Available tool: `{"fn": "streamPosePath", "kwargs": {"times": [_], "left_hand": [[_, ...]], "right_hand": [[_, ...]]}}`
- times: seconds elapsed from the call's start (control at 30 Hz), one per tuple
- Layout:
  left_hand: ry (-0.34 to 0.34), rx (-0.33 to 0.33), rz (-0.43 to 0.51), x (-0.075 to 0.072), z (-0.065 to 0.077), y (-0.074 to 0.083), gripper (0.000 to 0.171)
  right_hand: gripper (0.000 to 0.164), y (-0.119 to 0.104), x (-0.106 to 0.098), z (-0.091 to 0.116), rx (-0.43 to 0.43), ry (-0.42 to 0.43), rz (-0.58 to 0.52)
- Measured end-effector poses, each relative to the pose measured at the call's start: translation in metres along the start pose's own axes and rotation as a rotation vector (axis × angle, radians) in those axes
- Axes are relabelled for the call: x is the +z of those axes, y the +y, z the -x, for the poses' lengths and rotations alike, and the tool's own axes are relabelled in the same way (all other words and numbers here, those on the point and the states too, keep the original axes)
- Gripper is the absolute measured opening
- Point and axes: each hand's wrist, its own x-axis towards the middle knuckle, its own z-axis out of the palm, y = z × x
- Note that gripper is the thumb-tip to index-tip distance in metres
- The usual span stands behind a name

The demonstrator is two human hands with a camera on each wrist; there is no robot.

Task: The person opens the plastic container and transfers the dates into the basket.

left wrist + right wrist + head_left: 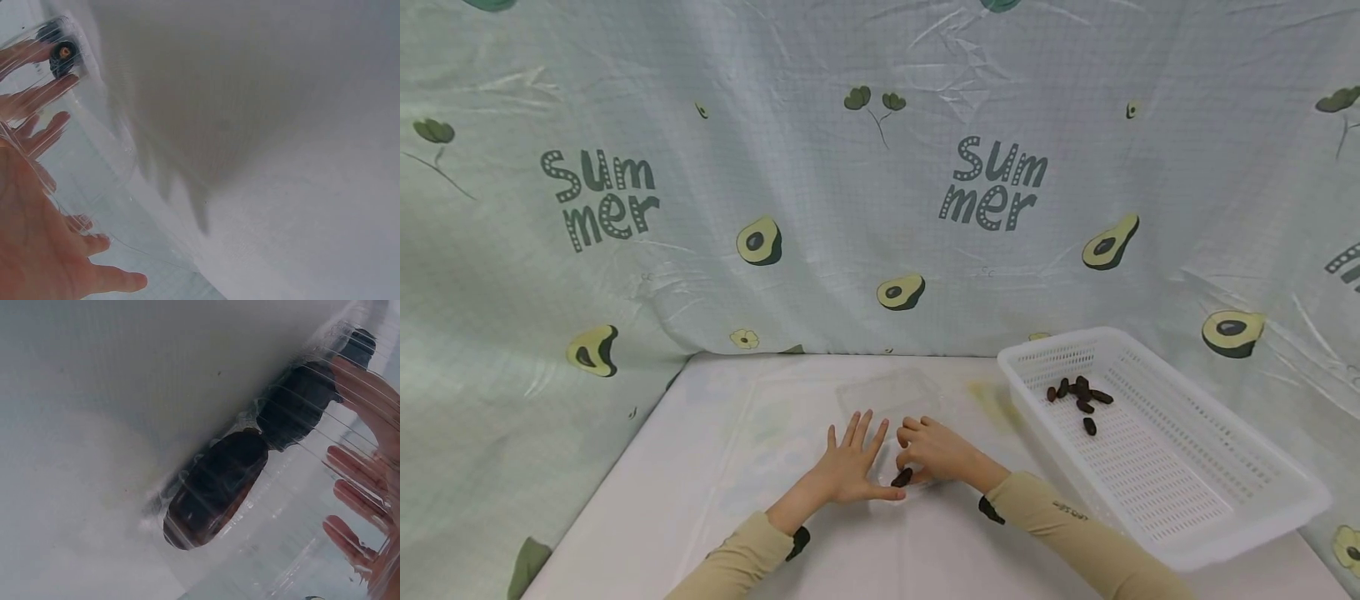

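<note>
A clear plastic container [269,550] stands between the two hands on the table; through its ribbed wall, dark brown dates [215,490] lie end to end in the right wrist view. My left hand [850,468] is spread wide at the container's left side, its thumb stretched along the near side below a date [902,477]. From the right, my right hand [936,452] reaches in with bent fingers and holds a date at the near edge between thumb and fingertips. A date [64,57] shows end-on through the plastic in the left wrist view, fingers close around it.
At the right stands a white perforated basket [1247,433] with several dates [1082,390] toward its far left end. A clear lid-like panel [887,385] lies behind the hands. A printed curtain [820,183] hangs behind the white table [647,500].
</note>
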Motion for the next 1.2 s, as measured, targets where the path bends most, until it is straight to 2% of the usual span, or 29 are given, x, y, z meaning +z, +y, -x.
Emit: {"fn": "streamPosePath", "kwargs": {"times": [0.6, 0.83, 1.2], "left_hand": [[0.002, -0.003, 0.015, -0.002, 0.002, 0.001, 0.105], [-0.007, -0.006, 0.016, -0.002, 0.0, 0.0, 0.105], [-0.01, -0.018, -0.009, -0.002, -0.001, 0.001, 0.106]], "right_hand": [[0.017, -0.002, 0.0, 0.004, 0.017, 0.087, 0.041], [0.018, 0.003, -0.008, 0.008, 0.016, 0.091, 0.105], [0.017, 0.014, -0.028, 0.02, 0.025, 0.161, 0.19]]}}
